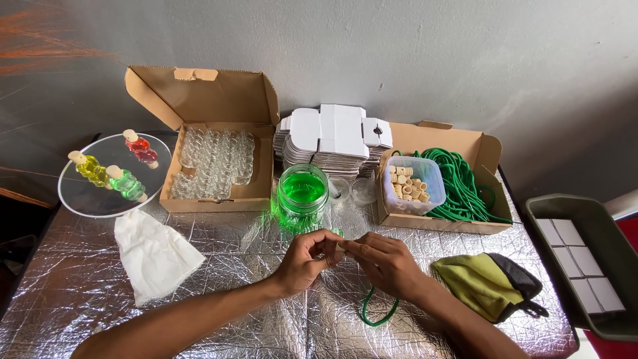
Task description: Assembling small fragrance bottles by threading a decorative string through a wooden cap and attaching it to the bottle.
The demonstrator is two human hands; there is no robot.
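Both hands meet over the silver foil table (239, 292), just in front of a glass jar of green liquid (302, 189). My left hand (307, 259) pinches a small clear glass bottle, mostly hidden by the fingers. My right hand (385, 262) holds a small pale cork (341, 246) at the bottle's mouth. A green cord (375, 312) loops out from under my right hand onto the foil.
An open cardboard box of empty little glass bottles (216, 163) stands back left. A stack of flat white cartons (332, 139), a tub of corks (411, 183), green cord (465, 183), a round plate with three filled bottles (113, 173), white cloth (154, 256), yellow cloth (488, 282), grey tray (585, 266).
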